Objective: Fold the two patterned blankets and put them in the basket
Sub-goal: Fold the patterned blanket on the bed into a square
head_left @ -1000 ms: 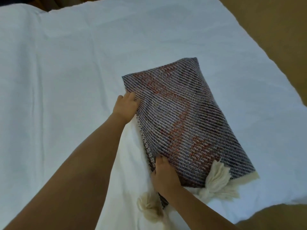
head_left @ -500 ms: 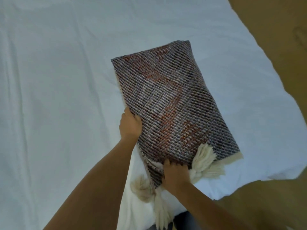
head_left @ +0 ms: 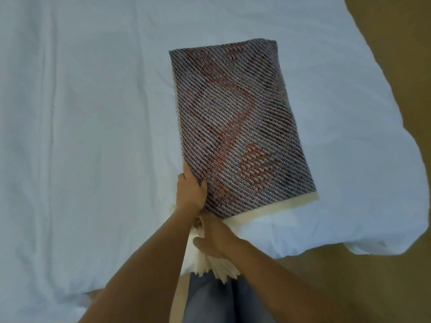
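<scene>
Head view: the folded patterned blanket (head_left: 235,127) is at the bed's (head_left: 93,136) near right corner. My left hand (head_left: 191,190) grips its left edge. My right hand (head_left: 215,240) has slid beneath the near end by the tassels (head_left: 219,266), grip hidden. Lifting probably begins.

- The folded blanket (head_left: 235,127) got swung round, so it sat straighter up the bed (head_left: 93,136), less slanted.
- The left hand (head_left: 191,194) slid down the left edge to the near corner.
- The right hand (head_left: 214,241) tucked in under that corner, and the tassels (head_left: 219,268) ended up bunched below it.
</scene>
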